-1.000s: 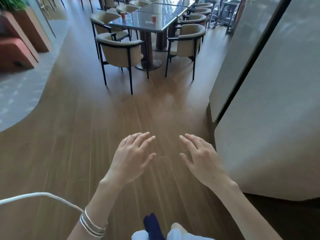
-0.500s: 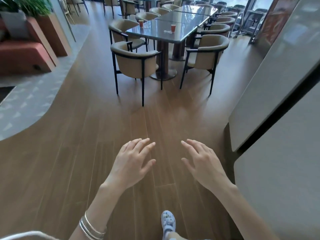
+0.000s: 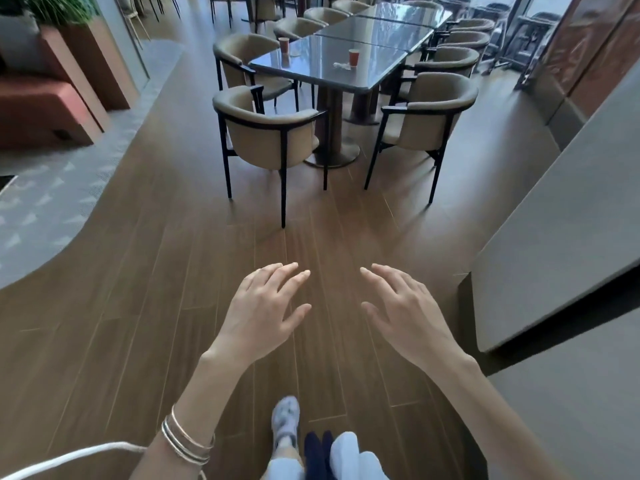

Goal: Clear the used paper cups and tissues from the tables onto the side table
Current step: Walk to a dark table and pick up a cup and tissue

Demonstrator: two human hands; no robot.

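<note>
Two orange paper cups stand on a dark glossy table (image 3: 311, 76) ahead: one cup (image 3: 284, 45) at its far left corner, the other cup (image 3: 354, 57) near the middle. A crumpled white tissue (image 3: 341, 66) lies just left of the second cup. My left hand (image 3: 265, 311) and my right hand (image 3: 405, 311) hover over the wooden floor, well short of the table, fingers spread and holding nothing.
Beige armchairs (image 3: 273, 133) (image 3: 427, 114) stand around the near end of the table, with more tables and chairs behind. A grey counter (image 3: 561, 244) juts in on the right. A red sofa (image 3: 41, 105) and planter are at the left, beside grey carpet.
The table and chairs have come closer and lower in view as I walk forward. Both hands keep the same spread, empty pose.
</note>
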